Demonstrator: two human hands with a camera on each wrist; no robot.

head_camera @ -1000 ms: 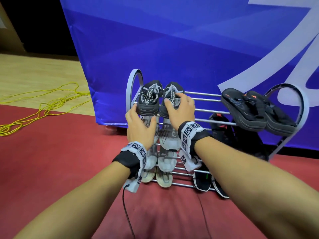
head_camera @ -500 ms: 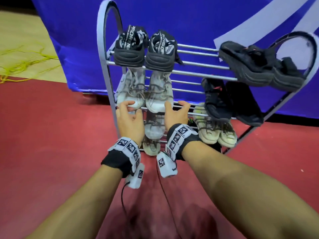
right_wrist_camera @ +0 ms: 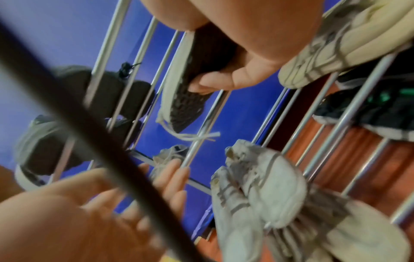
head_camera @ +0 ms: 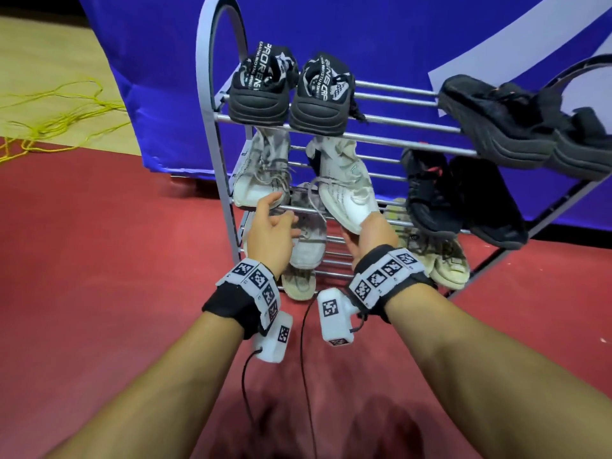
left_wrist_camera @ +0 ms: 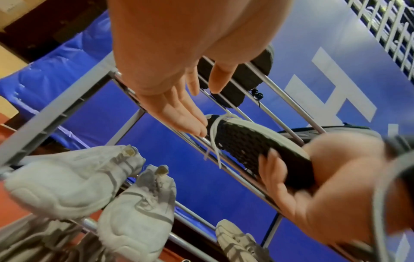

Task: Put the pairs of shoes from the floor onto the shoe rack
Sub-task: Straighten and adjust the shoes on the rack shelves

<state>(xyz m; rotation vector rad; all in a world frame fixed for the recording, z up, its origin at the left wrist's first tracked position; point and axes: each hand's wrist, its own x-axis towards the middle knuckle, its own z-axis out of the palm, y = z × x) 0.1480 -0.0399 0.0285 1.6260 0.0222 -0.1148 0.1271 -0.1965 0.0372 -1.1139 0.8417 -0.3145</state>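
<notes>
A grey metal shoe rack [head_camera: 212, 134] stands against a blue padded wall. On its second shelf sits a white sneaker [head_camera: 261, 173], toe toward me. Its mate [head_camera: 344, 183] is tilted, toe out over the front rail, dark sole [left_wrist_camera: 253, 141] showing from below. My right hand [head_camera: 366, 233] grips that tilted sneaker by the toe, fingers [left_wrist_camera: 273, 168] curled under the sole. My left hand [head_camera: 278, 215] hovers open just below the toe of the left sneaker, fingers [left_wrist_camera: 188, 120] straight and holding nothing. Black sneakers [head_camera: 288, 91] rest on the top shelf.
Black sandals [head_camera: 516, 127] lie on the top shelf at right, black shoes [head_camera: 457, 197] below them. Grey-white shoes [head_camera: 308, 240] and cream shoes [head_camera: 443, 260] fill the lower shelves. Red floor [head_camera: 99, 260] spreads left; a yellow cord [head_camera: 56, 120] lies far left.
My hands dropped from the black sneakers on top to the white pair below. The right hand has taken the right white sneaker's toe and tilted it outward; the left hand stays open.
</notes>
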